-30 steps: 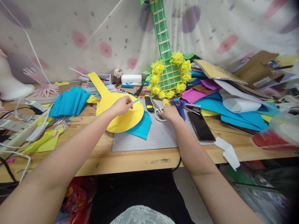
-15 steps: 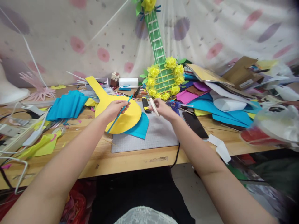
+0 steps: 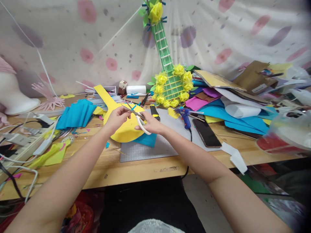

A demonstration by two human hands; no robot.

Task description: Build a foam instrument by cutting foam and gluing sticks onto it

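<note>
My left hand (image 3: pixel 118 118) pinches a thin blue strip (image 3: pixel 133 107), of which only a short end shows past the fingers. My right hand (image 3: pixel 152 123) grips scissors with white handles (image 3: pixel 143 127), and their blades cross at the strip near my left fingertips. Under both hands lies a yellow guitar-shaped cutout (image 3: pixel 125 133) with a long neck, its surface partly hidden. A blue sheet (image 3: pixel 148 140) sticks out from beneath it on the grey cutting mat (image 3: pixel 160 152).
Behind stands a green paper guitar (image 3: pixel 167 64) with yellow flowers. To the right are a blue glue gun (image 3: pixel 186 118), a phone (image 3: pixel 206 132) and piled coloured sheets (image 3: pixel 233 113). A utility knife (image 3: pixel 155 112) lies behind my right hand. Folded blue paper (image 3: pixel 76 113) and a power strip (image 3: pixel 26 140) sit left.
My right hand has moved left with the scissors, bringing the blades to the blue strip. Less of the strip shows now, and a small blue scrap appears on the table at the cutout's left.
</note>
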